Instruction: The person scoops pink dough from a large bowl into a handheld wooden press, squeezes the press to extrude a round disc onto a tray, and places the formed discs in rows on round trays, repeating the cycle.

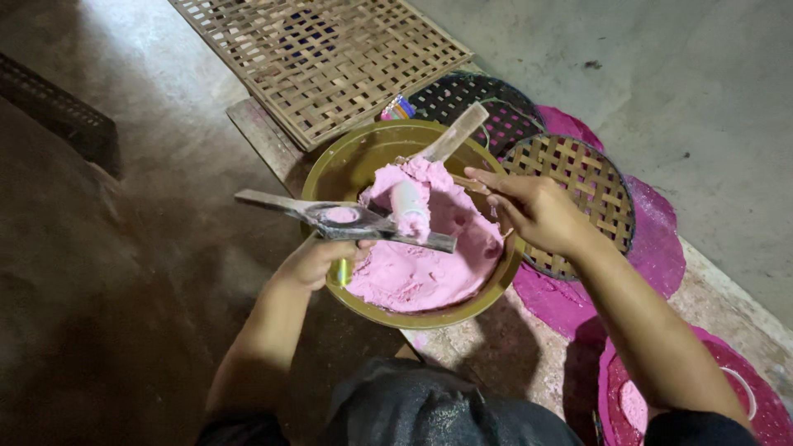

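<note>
A large square woven bamboo mat (322, 62) lies beyond the round olive-green bowl (363, 157) heaped with pink dough (421, 268); the left hand (318, 258) grips a long flat wooden paddle (343, 219), likely level to carry its dough dab, long axis left-right, tip toward the right; the right hand (533, 206) pinches a thin stick (467, 183) over the bowl.
</note>
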Tool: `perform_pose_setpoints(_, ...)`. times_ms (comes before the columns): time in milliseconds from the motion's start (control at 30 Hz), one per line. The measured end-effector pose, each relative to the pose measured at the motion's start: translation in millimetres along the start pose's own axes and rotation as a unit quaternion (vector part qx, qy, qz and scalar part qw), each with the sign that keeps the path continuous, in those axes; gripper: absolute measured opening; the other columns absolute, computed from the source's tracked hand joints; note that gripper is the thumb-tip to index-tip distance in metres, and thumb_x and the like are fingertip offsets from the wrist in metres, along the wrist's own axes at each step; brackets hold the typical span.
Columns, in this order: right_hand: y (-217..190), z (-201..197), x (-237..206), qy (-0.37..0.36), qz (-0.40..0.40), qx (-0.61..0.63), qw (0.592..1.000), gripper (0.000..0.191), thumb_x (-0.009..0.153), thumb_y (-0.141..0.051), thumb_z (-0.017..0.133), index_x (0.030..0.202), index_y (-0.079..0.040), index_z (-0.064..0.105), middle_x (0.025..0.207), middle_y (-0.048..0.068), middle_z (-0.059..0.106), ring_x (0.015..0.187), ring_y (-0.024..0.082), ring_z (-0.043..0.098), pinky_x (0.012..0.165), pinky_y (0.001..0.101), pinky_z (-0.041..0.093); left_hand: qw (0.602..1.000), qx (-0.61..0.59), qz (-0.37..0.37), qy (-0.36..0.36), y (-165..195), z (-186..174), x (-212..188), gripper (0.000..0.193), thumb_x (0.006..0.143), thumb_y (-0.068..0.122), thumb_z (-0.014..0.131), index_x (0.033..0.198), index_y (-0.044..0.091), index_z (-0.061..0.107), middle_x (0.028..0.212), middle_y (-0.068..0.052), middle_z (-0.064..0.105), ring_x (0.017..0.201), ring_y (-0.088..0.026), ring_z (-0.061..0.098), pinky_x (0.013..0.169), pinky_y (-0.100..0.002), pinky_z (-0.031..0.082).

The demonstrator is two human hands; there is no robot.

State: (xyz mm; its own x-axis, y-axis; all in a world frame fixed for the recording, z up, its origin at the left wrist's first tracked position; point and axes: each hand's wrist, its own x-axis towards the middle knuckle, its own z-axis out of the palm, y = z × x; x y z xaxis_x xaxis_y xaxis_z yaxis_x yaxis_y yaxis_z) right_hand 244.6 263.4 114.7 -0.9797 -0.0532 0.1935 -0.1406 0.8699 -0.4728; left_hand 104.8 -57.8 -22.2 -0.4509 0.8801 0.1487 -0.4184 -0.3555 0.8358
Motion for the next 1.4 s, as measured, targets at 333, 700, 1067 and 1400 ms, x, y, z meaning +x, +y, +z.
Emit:
perform_pose_setpoints(333, -4.4, 62.3, -6.6, 0.058, 0.124, 0.123, 0.983, 0.042, 0.100, -0.011, 0.061, 0.142, -0.013, 0.061, 0.105, 0.011, 0.080, 0.075, 0.017, 0.068, 0.074, 0.0323, 0.057, 0.989, -0.105, 0.052, 0.093, -21.5, 36.2, 16.9, 0.025, 0.086, 0.002, 0.062, 0.109, 0.007, 0.054, 0.095, -0.001, 0.053, 0.077, -0.009, 0.050, 0.064, -0.024, 0.045)
perform_pose_setpoints(700, 0.2, 149.7, -13.9, 0.206, -0.065, 0.230, 0.949, 0.041, 0.103, 0.000, 0.053, 0.145, 0.002, 0.053, 0.134, 0.019, 0.067, 0.122, 0.020, 0.062, 0.103, 0.0333, 0.047, 0.956, 0.157, 0.092, 0.230, -46.9, 57.3, 65.9, 0.004, 0.090, 0.008, 0.066, 0.092, 0.004, 0.063, 0.088, -0.005, 0.066, 0.080, -0.013, 0.065, 0.071, -0.029, 0.056)
perform_pose_setpoints(1067, -24.0, 162.5, 4.6, 0.118, 0.064, 0.340, 0.931, 0.022, 0.105, -0.008, 0.053, 0.124, -0.002, 0.063, 0.077, -0.004, 0.057, 0.062, 0.003, 0.044, 0.055, 0.0230, 0.038, 0.926, 0.247, 0.074, 0.275, -28.3, 49.0, 42.0, 0.018, 0.086, 0.011, 0.066, 0.102, 0.002, 0.067, 0.089, -0.005, 0.067, 0.077, -0.014, 0.066, 0.067, -0.030, 0.056)
perform_pose_setpoints(1400, 1.8, 147.9, 11.7, 0.098, -0.039, 0.155, 0.982, 0.056, 0.109, -0.020, 0.045, 0.159, 0.003, 0.038, 0.166, 0.023, 0.038, 0.155, 0.032, 0.035, 0.128, 0.0474, 0.028, 0.970, -0.120, 0.055, 0.205, -53.1, 30.0, 5.8, 0.027, 0.085, 0.019, 0.062, 0.109, 0.008, 0.066, 0.088, -0.001, 0.064, 0.071, -0.013, 0.064, 0.056, -0.030, 0.053)
